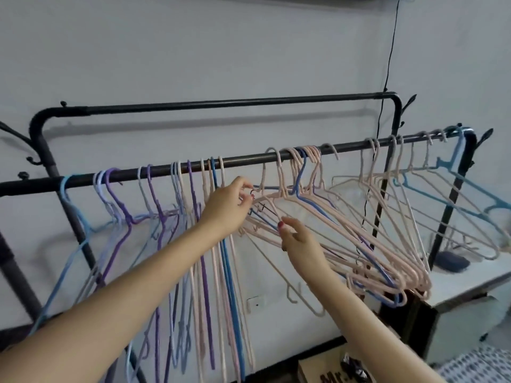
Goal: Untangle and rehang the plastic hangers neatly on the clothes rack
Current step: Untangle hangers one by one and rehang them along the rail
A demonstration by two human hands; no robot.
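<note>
Head view: left hand (pixel 229 208) pinching, right hand (pixel 297 239) gripping tangled pink hangers (pixel 345 230) under rack rail (pixel 166 168). Risk: snagged hooks dragging neighbours off if yanked.

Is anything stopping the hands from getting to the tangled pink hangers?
No. The left hand and right hand already pinch the pink hangers. A blue hanger is woven among them on the rail.
</note>
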